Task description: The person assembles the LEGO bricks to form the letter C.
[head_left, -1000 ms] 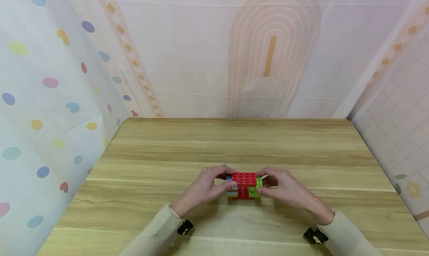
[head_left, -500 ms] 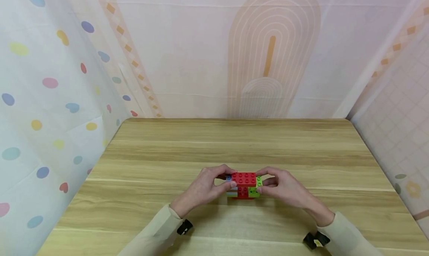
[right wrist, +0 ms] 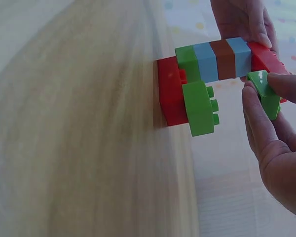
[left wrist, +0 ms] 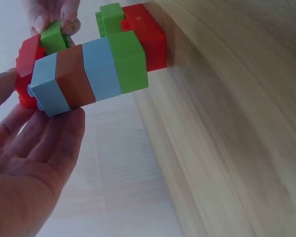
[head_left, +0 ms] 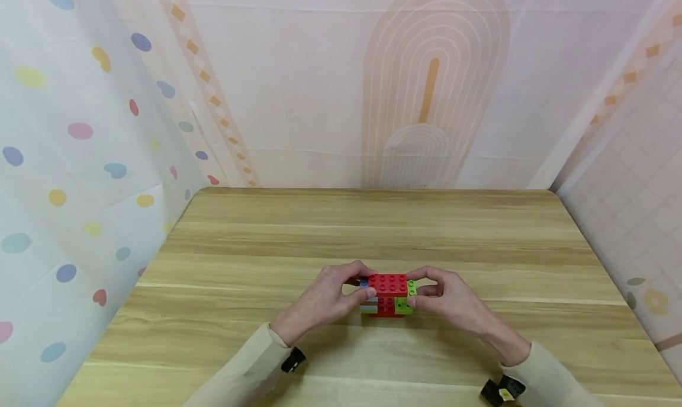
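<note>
A toy building-brick stack stands on the table. Its red base brick [right wrist: 171, 98] carries a lower green brick [right wrist: 199, 109] at the right end. At the left end rises a column of a green brick [left wrist: 129, 61], light blue brick [left wrist: 102, 68], brown brick [left wrist: 75, 76] and another light blue brick [left wrist: 48, 84], with a red top brick [head_left: 388, 284] across it. My left hand [head_left: 325, 300] grips the red top brick's left end between thumb and fingers. With thumb and fingers my right hand [head_left: 455, 297] pinches another green brick [right wrist: 264, 94] against the top brick's underside, above the lower green one.
The stack stands on a wooden table [head_left: 383, 235], towards its near side. Patterned cloth [head_left: 298, 99] hangs behind the table, with a dotted cloth [head_left: 101, 158] at the left and a checked one [head_left: 634, 217] at the right. Black straps [head_left: 293, 359] circle both wrists.
Both hands keep their places on the bricks. The right wrist has tilted very slightly; the brick stack looks unmoved.
</note>
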### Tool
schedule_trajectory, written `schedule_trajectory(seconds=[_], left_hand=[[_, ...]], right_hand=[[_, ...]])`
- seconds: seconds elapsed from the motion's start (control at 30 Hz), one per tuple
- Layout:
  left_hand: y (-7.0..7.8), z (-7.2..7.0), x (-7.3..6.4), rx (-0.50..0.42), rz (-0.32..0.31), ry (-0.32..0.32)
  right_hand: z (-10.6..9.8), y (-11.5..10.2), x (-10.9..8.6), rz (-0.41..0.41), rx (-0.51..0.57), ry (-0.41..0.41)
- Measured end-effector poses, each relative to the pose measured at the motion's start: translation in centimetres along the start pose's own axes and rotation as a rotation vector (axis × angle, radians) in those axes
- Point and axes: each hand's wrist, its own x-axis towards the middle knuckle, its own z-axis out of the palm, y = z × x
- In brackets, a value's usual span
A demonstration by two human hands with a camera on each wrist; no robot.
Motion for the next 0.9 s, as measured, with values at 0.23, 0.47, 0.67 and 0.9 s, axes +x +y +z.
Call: schedule_trajectory(seconds=[0.23,0.47,0.67,0.9], left_hand=[[0.3,-0.2,0.1,0.005,-0.008,-0.02],[0.3,-0.3,0.2,0.008,0.001,-0.025],[0.2,-0.4,0.3,0.005,0.032,-0.021],[0.2,-0.3,0.2,0.01,0.021,-0.026]], right_hand=[[-0.1,0.3,0.2,-0.028,0.031,-0.023],[-0.2,0.3,0.2,-0.053,0.039,-0.045],[-0.1,-0.2,0.4,-0.057,-0.01,-0.02],[0.3,-0.7,0.7,-0.048,-0.024,0.012]])
